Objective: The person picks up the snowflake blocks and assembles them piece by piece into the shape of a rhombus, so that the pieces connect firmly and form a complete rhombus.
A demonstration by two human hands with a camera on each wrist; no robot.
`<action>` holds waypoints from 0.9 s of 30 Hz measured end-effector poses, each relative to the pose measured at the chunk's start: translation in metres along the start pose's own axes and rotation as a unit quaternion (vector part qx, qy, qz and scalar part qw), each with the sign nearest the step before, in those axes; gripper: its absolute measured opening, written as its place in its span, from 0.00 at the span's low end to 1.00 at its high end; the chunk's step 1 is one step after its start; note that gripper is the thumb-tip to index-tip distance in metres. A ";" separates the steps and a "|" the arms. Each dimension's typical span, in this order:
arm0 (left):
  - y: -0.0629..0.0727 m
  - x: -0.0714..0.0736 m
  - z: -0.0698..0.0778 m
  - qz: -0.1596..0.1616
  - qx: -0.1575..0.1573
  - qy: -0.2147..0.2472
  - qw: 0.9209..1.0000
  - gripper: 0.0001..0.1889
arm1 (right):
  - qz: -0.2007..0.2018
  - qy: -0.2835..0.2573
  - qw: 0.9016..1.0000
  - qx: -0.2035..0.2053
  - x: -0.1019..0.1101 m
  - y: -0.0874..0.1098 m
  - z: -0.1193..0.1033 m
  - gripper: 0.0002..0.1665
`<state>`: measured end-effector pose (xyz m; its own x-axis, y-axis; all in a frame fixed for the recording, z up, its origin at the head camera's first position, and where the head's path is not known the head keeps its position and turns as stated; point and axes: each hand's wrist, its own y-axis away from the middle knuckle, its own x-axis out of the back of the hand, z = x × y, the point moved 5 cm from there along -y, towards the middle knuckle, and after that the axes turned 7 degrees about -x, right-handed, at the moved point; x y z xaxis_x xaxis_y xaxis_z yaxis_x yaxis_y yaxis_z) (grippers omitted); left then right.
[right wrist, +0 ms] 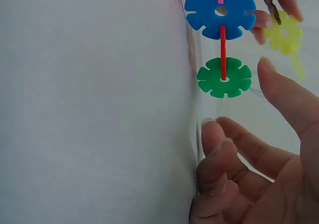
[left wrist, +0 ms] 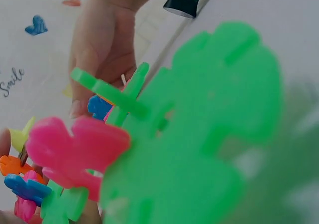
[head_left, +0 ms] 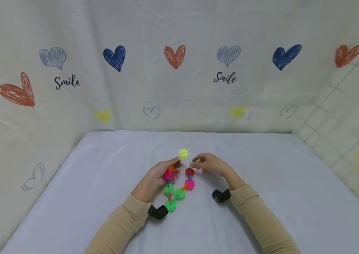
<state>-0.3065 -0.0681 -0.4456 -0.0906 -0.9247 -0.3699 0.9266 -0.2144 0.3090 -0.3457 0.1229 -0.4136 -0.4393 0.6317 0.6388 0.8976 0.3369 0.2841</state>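
Observation:
A chain of slotted, flower-shaped plastic discs (head_left: 170, 205) in several colours hangs in a loop above the white table. My left hand (head_left: 157, 175) grips one side of it, near a pink and an orange disc, with a yellow disc (head_left: 183, 152) sticking up past the fingertips. Green discs (left wrist: 199, 109) fill much of the left wrist view, blurred. At the chain's other end, a green disc (right wrist: 212, 79) hangs edge to edge with a red one below a blue disc (right wrist: 202, 10). My right hand (right wrist: 259, 169) is beside that end, thumb and fingers apart, nothing between them.
A white cloth covers the table (head_left: 262, 158). Behind it and at the sides hangs a pale curtain (head_left: 198, 21) printed with hearts and the word Smile. Black devices sit at the left wrist (head_left: 158, 212) and the right wrist (head_left: 221, 195).

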 end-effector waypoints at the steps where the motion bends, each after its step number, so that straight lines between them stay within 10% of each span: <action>1: 0.000 0.000 0.000 0.000 0.001 -0.002 1.000 0.20 | -0.012 0.012 1.000 0.003 -0.001 0.000 0.001 0.26; 13: 0.002 -0.004 -0.002 -0.014 0.000 0.016 1.000 0.19 | -0.034 0.053 0.998 0.020 -0.007 -0.007 -0.007 0.23; 27: 0.006 -0.015 -0.003 -0.031 -0.021 0.025 0.999 0.14 | -0.061 -0.091 0.993 0.033 -0.001 -0.005 -0.007 0.25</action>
<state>-0.2986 -0.0541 -0.4412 -0.1305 -0.8932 -0.4303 0.9343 -0.2560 0.2482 -0.3494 0.1154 -0.4108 -0.5483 0.6981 0.4605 0.8363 0.4588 0.3003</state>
